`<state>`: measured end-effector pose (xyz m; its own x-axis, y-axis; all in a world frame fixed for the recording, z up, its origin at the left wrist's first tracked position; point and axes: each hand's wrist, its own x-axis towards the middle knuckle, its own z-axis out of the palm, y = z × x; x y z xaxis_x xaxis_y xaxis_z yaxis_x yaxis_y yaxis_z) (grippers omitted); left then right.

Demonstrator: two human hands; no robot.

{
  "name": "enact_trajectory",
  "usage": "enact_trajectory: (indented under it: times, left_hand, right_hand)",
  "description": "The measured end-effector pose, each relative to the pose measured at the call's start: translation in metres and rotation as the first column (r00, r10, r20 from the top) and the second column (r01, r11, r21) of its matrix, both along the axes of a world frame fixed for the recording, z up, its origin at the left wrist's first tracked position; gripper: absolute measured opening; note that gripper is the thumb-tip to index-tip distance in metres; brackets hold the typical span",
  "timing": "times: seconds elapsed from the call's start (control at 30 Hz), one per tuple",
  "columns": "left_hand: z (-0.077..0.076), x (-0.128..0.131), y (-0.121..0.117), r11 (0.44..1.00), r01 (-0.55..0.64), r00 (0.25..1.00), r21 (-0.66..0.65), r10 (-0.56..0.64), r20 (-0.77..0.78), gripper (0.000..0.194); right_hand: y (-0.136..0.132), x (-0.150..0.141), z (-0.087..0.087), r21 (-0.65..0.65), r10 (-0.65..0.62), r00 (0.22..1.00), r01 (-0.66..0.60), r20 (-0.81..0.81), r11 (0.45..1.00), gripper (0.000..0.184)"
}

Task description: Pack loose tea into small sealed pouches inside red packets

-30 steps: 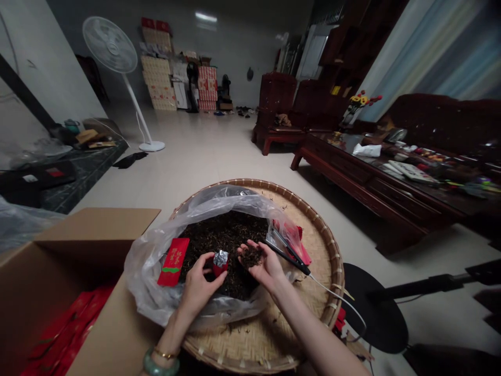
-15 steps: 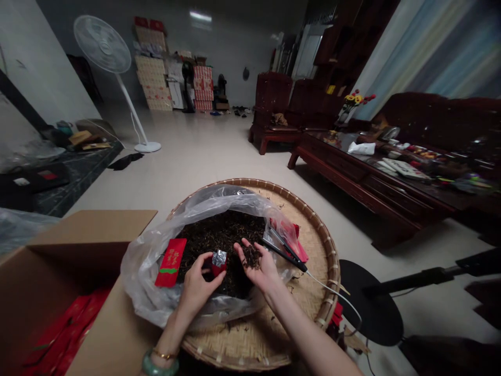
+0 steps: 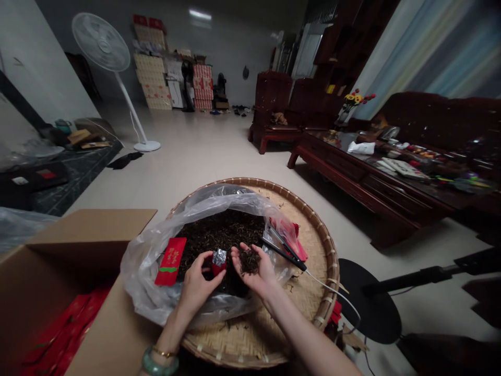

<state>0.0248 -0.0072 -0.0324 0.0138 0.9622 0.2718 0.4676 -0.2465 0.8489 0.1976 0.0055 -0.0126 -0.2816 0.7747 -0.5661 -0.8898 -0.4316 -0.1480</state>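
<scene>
My left hand [image 3: 195, 282] grips a small red packet [image 3: 219, 265] between thumb and fingers; its silvery foil mouth faces up. Beside it, my right hand [image 3: 266, 274] is cupped palm up, holding a small heap of dark dried tea leaves [image 3: 249, 261]. Both hands are over a clear plastic bag [image 3: 143, 295] full of the same loose tea [image 3: 223, 224]. A flat red packet [image 3: 171, 262] with gold lettering lies on the bag's left side. To the right of my right hand rests a black clamp-like tool [image 3: 287, 255] with a white cord, probably a hand sealer.
The bag sits on a round woven bamboo tray [image 3: 313, 235], with more red packets [image 3: 299, 245] at its right. An open cardboard box [image 3: 97, 227] at left contains red packets [image 3: 74, 318]. A black round stand base [image 3: 371, 303] is at right. Farther off are a white fan [image 3: 146, 146] and wooden table [image 3: 352, 172].
My right hand has shifted slightly left toward the small packet, its fingers curling more around the tea leaves. My left hand and the packet stay nearly still.
</scene>
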Motion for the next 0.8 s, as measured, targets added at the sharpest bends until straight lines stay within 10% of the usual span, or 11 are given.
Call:
enact_trajectory:
  times: [0.43,0.8]
  left_hand:
    - [-0.004,-0.002,0.0,1.0,-0.012,0.998,0.012,0.013,-0.058,0.04]
    - [0.0,0.005,0.001,1.0,0.016,0.997,0.011,-0.015,-0.082,0.04]
  right_hand:
    - [0.006,-0.003,0.004,0.075,0.012,0.998,-0.017,0.061,0.997,0.016]
    - [0.009,-0.027,0.048,0.38,-0.233,0.926,0.11,0.296,0.918,0.035]
